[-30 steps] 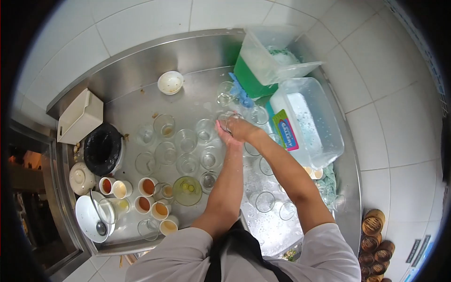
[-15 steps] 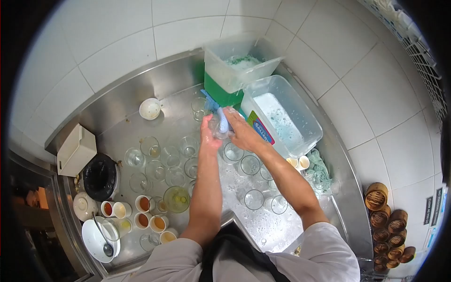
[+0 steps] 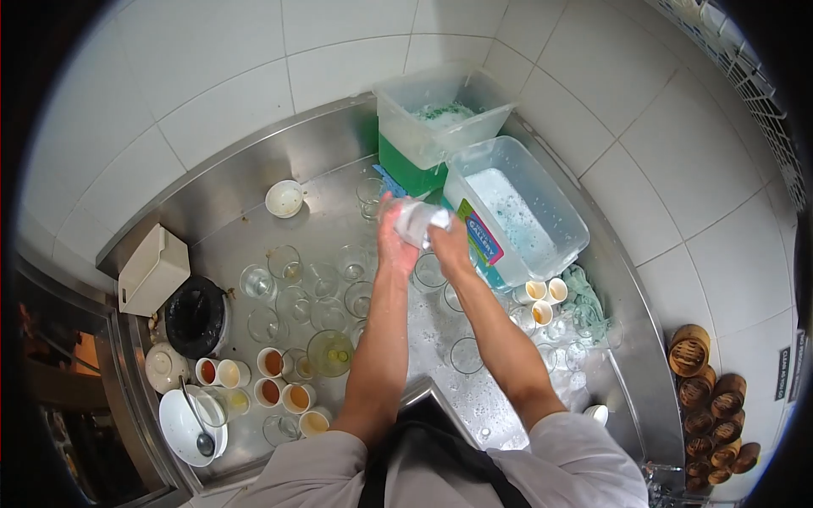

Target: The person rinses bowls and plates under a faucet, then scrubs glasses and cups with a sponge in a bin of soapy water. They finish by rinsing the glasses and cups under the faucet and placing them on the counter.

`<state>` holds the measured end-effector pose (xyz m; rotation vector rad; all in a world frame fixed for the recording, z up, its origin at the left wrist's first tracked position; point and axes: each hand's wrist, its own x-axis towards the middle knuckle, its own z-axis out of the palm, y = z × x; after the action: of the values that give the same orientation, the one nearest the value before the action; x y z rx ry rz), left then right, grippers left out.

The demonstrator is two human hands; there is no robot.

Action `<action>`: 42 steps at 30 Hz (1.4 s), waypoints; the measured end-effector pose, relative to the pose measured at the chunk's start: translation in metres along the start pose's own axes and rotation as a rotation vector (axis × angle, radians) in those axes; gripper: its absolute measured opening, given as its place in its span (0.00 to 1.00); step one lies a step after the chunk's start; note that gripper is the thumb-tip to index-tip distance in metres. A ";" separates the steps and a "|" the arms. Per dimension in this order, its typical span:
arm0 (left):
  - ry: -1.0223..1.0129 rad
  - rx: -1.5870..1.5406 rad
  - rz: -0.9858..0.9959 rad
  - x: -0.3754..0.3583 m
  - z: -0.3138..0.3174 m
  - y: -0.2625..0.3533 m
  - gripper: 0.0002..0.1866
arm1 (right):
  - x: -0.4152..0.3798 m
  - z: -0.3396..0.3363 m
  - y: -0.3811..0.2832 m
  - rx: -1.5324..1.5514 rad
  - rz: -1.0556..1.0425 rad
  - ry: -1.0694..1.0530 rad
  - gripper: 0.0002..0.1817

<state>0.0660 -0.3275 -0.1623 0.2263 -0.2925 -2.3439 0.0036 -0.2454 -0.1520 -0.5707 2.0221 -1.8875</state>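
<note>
My left hand (image 3: pixel 392 241) is wrapped round a soapy drinking glass (image 3: pixel 412 220), tilted sideways above the metal counter. Closed at the glass's mouth, my right hand (image 3: pixel 450 247) presses a pale, sudsy cloth (image 3: pixel 440 218) there; motion blurs its outline. Just behind the hands stand clear glasses (image 3: pixel 370 190) and a blue cloth (image 3: pixel 389 182), beside a tub of green liquid (image 3: pixel 411 169). Several empty-looking glasses (image 3: pixel 327 313) stand left of my forearms, and others, such as one glass (image 3: pixel 465 356), lie between and right of them.
A tub of suds (image 3: pixel 559 229) sits at the right. White cups of sauce (image 3: pixel 269 391), a white bowl with a ladle (image 3: pixel 174 432) and a black-rimmed container (image 3: pixel 193 317) crowd the left. A green cloth (image 3: pixel 584 300) lies at right. Bamboo steamers (image 3: pixel 690 349) are stacked beyond the edge.
The glass has turned in my hands, its mouth now towards my right hand. My right hand has shifted from the glass's upper side to its mouth. The view has shifted slightly.
</note>
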 end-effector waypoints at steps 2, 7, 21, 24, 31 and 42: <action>0.012 0.140 0.001 -0.023 0.013 0.012 0.35 | -0.005 -0.006 0.010 -0.084 -0.001 0.007 0.17; -0.204 0.832 0.207 -0.034 -0.011 0.024 0.37 | -0.025 -0.022 -0.059 -0.761 -0.784 -0.216 0.21; 0.271 1.449 0.147 -0.011 -0.061 0.012 0.31 | 0.092 0.035 -0.012 -0.534 -0.234 -0.041 0.27; 0.222 1.480 0.287 0.004 -0.100 -0.008 0.22 | 0.123 0.091 -0.011 -0.879 -0.746 -0.517 0.21; 0.207 1.946 -0.006 0.019 -0.085 0.003 0.19 | 0.147 0.147 0.032 -1.243 -0.337 -0.998 0.16; 0.164 0.051 -0.388 0.113 -0.095 0.034 0.20 | 0.038 0.067 -0.020 -0.598 -0.486 -0.778 0.19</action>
<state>0.0326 -0.4448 -0.2525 0.5383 -0.2449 -2.6801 0.0042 -0.3234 -0.1354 -1.7528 1.9330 -0.9150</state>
